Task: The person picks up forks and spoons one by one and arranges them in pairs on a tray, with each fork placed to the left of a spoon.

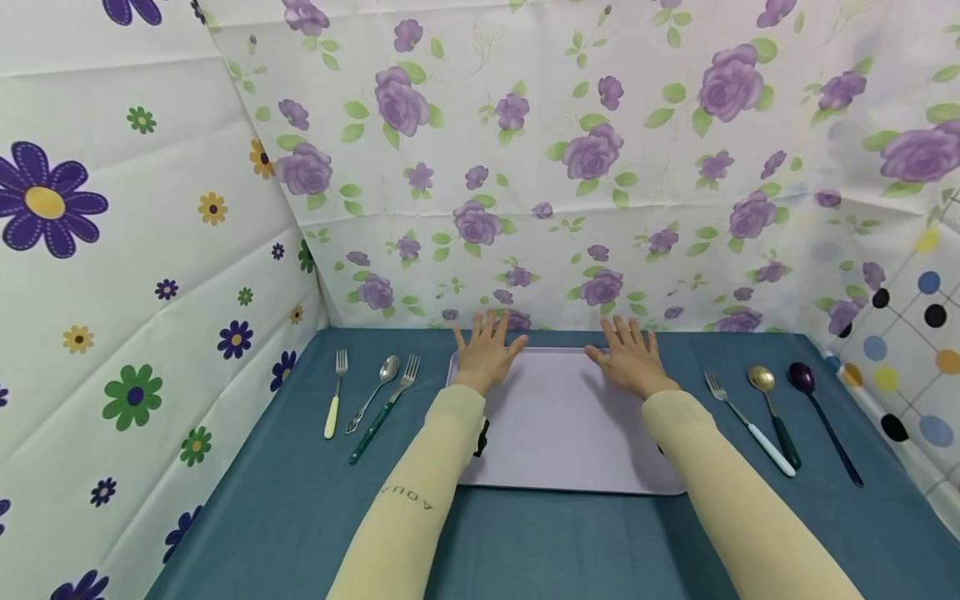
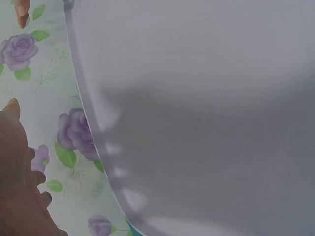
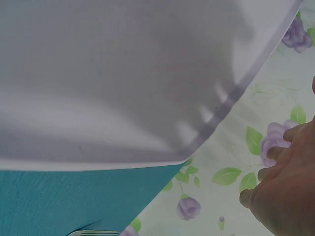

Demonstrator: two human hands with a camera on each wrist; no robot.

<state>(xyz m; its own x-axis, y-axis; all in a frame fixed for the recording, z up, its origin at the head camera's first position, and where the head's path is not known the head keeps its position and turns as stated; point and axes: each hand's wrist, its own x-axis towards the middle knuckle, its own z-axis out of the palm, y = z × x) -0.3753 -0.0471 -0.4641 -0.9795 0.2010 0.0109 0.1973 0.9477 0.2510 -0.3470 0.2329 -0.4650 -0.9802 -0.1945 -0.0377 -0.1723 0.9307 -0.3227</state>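
A shallow lilac tray [image 1: 566, 421] lies at the middle of the worktop [image 1: 547, 542], its long far rim just short of the worktop's far edge. From where I stand, two hands reach over it. The left hand [image 1: 486, 357], at the tray's far left corner, has its grip released, fingers fanned and extended toward the worktop's far edge, thumb angled inward. The right hand [image 1: 628, 362], near the far right corner, is likewise released, its fingers spread, thumb angled inward. Both wrist views show hand shadows on the tray; whether either palm touches it, I cannot tell. The forearms wear cream sleeves, the left sleeve [image 1: 408, 512] lettered.

Toward the worktop's left edge, from outermost inward: a fork with a pale yellow handle [image 1: 335, 396], a silver spoon with an ornate handle [image 1: 373, 393] and a fork with a green handle [image 1: 386, 410]. Toward the right edge, from the tray outward: a fork with a white handle [image 1: 757, 432], a gold spoon with a dark green handle [image 1: 774, 412] and a dark, purplish spoon [image 1: 823, 421]. Behind the far edge hangs a purple-rose cloth [image 1: 540, 158].
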